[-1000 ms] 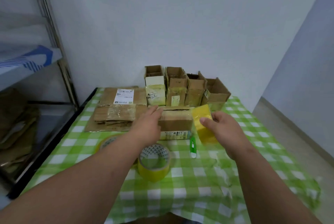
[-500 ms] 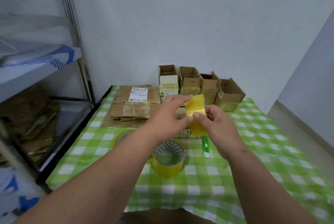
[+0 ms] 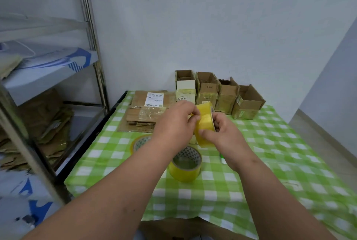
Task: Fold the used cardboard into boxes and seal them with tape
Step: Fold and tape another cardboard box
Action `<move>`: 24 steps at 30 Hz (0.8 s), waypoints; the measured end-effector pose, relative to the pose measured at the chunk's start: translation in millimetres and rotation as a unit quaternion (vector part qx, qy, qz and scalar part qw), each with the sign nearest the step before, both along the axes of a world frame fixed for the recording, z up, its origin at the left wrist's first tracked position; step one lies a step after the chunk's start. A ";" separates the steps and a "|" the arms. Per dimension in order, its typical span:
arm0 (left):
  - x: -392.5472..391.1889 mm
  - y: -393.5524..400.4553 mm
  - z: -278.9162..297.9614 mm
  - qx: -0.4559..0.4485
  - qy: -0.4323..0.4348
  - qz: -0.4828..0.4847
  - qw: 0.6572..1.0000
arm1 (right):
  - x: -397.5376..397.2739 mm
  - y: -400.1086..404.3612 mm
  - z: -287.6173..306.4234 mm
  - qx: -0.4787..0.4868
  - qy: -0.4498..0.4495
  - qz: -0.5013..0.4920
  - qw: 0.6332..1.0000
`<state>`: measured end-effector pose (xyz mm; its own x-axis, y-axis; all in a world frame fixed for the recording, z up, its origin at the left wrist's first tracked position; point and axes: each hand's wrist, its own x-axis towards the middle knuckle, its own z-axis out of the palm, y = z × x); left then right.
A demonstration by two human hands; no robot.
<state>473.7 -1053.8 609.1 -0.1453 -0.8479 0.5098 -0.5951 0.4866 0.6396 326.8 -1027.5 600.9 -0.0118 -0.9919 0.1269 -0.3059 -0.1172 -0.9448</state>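
Your right hand (image 3: 222, 135) grips a yellow tape roll (image 3: 205, 123) above the table, thumb pressed on its outer face and fingers curled round its far rim, forearm reaching in from the lower right. Your left hand (image 3: 176, 121) meets it from the left, fingertips pinching at the roll's upper near edge, wrist bent slightly down. Below your hands a second yellow roll (image 3: 185, 164) stands on the green checked tablecloth (image 3: 270, 143), and a third roll (image 3: 140, 142) lies partly hidden behind your left forearm. A green pen (image 3: 222, 158) lies just beside your right wrist. Flattened cardboard (image 3: 143, 117) is stacked behind your left hand, and four open folded boxes (image 3: 218, 92) line the wall.
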 end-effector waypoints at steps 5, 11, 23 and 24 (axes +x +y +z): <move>-1.1 1.9 9.5 -0.012 -0.067 0.016 0.998 | -2.6 6.2 -1.2 0.005 -0.013 0.039 0.999; -16.0 -7.3 11.8 0.065 -0.026 0.018 0.997 | -20.6 -2.1 -5.9 -0.022 0.087 -0.018 0.996; -70.2 -89.7 16.1 0.075 0.061 0.010 0.995 | -69.6 -78.0 -10.1 -0.133 0.166 -0.099 0.972; -71.3 -97.8 13.8 0.082 0.063 0.014 0.995 | -71.1 -86.5 -11.7 -0.134 0.169 -0.093 0.972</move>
<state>402.4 -1151.6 622.8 -0.0646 -0.9240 0.3770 -0.5160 0.3543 0.7799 255.6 -1114.0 589.2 -0.0997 -0.9072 0.4087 -0.6330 -0.2591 -0.7295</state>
